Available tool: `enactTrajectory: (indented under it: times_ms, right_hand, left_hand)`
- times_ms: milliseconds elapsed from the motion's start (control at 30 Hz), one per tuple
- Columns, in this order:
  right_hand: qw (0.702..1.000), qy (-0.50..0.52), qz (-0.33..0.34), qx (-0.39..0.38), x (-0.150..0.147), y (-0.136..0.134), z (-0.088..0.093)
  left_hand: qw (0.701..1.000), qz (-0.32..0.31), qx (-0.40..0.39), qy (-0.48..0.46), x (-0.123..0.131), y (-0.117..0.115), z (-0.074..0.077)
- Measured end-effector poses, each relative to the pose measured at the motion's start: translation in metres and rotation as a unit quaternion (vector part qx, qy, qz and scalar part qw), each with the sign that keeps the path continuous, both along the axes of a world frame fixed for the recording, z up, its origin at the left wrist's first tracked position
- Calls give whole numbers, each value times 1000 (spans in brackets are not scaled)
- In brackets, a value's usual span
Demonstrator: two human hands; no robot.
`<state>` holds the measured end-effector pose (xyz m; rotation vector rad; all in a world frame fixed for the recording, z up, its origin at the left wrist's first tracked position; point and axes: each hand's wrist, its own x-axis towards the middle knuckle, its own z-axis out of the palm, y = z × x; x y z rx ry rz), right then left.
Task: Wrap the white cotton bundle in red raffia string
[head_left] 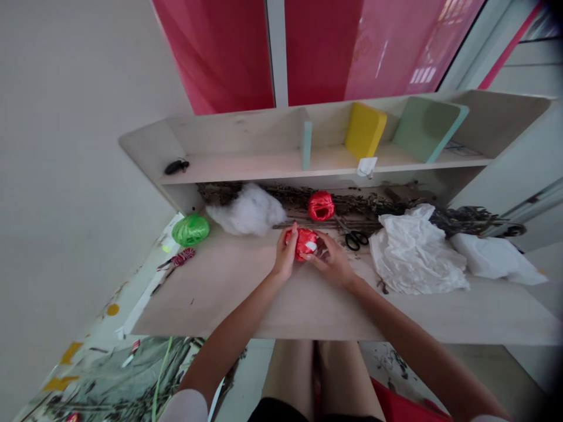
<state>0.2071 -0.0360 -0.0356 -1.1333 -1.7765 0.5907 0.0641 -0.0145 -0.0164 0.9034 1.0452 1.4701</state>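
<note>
Work surface: pale wood-laminate desktop [220, 299], its front edge running across just below the forearms, with open board between that edge and the hands. Item in hand: tight ball of red plastic raffia [302, 243], crinkled and glossy, with a small white patch on its right side, held above the middle of the desktop. Left hand [285, 253] and right hand [331, 261] cup it from either side. Left fingers [292, 234] curl narrowly over its left flank; right fingers [315, 251] press against its right flank. Just ahead: second red raffia ball [321, 206], close to the held one. Just beyond the right hand: black-handled scissors [354, 238]. Further right: crumpled white plastic sheet [416, 252], then white bag [495, 261]. Left: green raffia ball [190, 230] beside white stuffing [246, 209], with a small red-and-white twine bundle [182, 257] nearer the desktop's left end. Along the back: dried plant stems [373, 205], beneath a shelf [246, 167] holding a yellow block [365, 130] and a pale green board [426, 129].
</note>
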Motion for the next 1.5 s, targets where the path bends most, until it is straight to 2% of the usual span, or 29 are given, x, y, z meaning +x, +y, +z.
enactTrajectory:
  times_ms: [100,267,367,467,533,633,733,1100,1233,1367,1500]
  right_hand:
    - [1000,9,6,-6,-2,-2,0]
    - [997,69,-45,5,-1,-3,3]
    - [996,54,-64,25,2,-1,6]
    - [997,-16,-71,36,4,-2,9]
    - [992,-98,-61,42,4,-4,10]
    - [969,-229,-56,70,5,-6,9]
    - [952,-286,-66,89,5,-6,8]
    - [947,-294,-15,128,5,-4,12]
    - [958,-255,-46,122,10,-3,16]
    - [965,-215,-81,130,16,-2,18]
    - [959,-227,-43,162,20,2,16]
  left_hand:
    - [1000,-8,28,6,0,-3,2]
    - [1000,-1,20,23,0,-5,5]
    - [999,14,24,44,1,-3,4]
    - [997,28,27,60,1,-2,4]
    - [997,20,27,63,0,-2,5]
    - [994,-8,37,99,-2,-5,9]
    - [987,-20,62,148,-3,-8,12]
    - [992,7,50,112,-1,-5,4]
    - [994,15,54,95,-7,1,7]
    - [992,3,51,119,-14,5,9]
    - [987,-26,54,148,-16,5,10]
